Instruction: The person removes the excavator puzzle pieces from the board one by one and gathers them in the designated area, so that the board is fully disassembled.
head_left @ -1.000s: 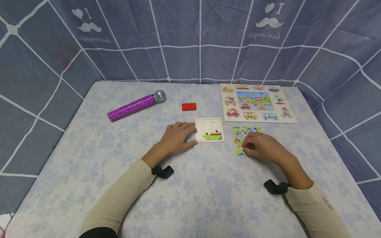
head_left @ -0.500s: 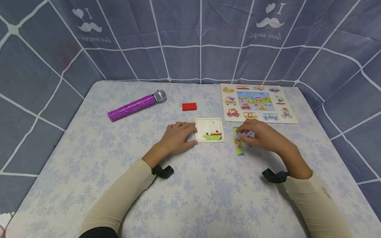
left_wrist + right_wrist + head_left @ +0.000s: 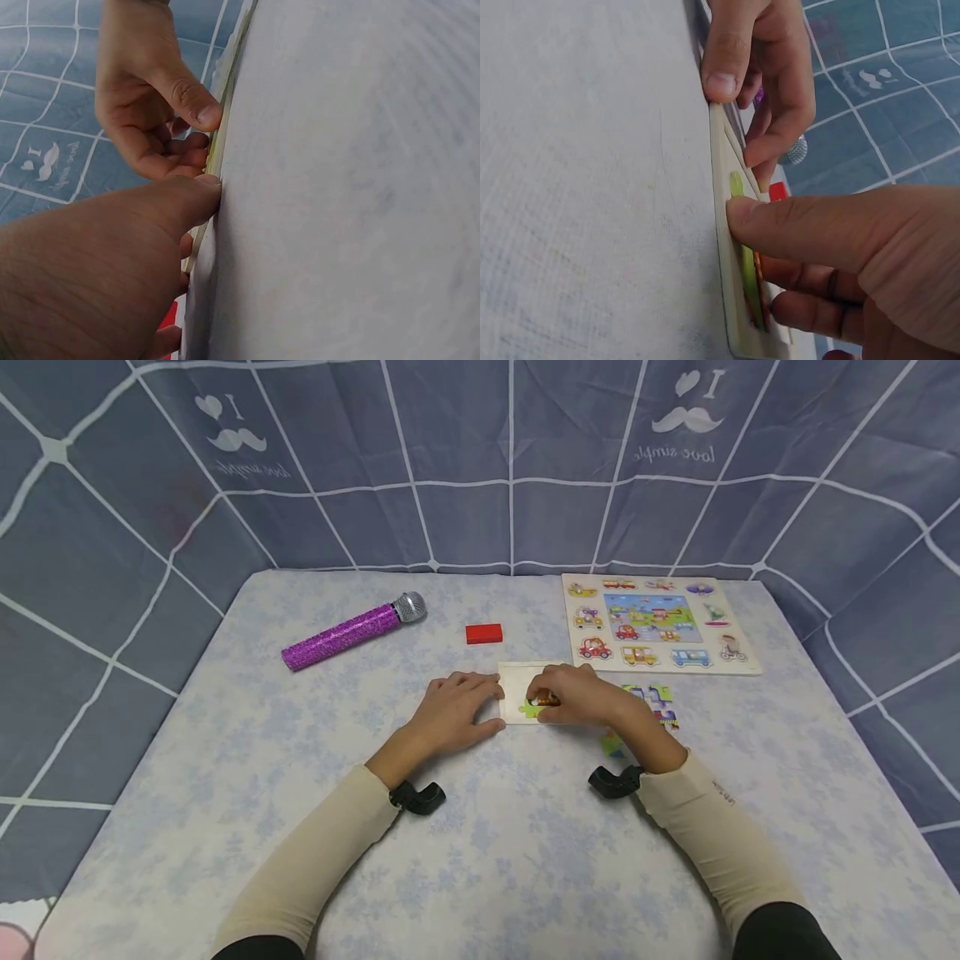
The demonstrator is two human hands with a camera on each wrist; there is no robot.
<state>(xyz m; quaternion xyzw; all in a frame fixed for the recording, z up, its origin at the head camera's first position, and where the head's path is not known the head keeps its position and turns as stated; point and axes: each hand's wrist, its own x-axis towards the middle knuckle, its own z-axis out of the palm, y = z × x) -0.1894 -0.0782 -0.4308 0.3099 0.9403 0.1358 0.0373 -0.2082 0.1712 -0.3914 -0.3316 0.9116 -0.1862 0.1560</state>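
Observation:
A small square wooden puzzle tray (image 3: 513, 683) lies on the table, with green and orange train-picture pieces (image 3: 531, 710) in it. My left hand (image 3: 452, 714) holds the tray's left edge, thumb at the near corner and fingers at the far one. Over the tray's right part, my right hand (image 3: 577, 693) pinches a puzzle piece (image 3: 748, 274) between thumb and curled fingers, low against the tray. The right hand hides much of the tray in the head view. Several loose puzzle pieces (image 3: 660, 697) lie to the right, partly behind the right forearm.
A larger wooden puzzle board (image 3: 667, 666) with vehicle pictures lies at the back right. A red block (image 3: 483, 634) sits behind the tray. The glittery purple microphone (image 3: 345, 635) lies at the back left. Blue-grey curtain (image 3: 465, 527) surrounds the table (image 3: 465, 852).
My right hand has moved left from the loose pieces to the tray. The left hand keeps its hold on the tray's edge. The head view has shifted slightly.

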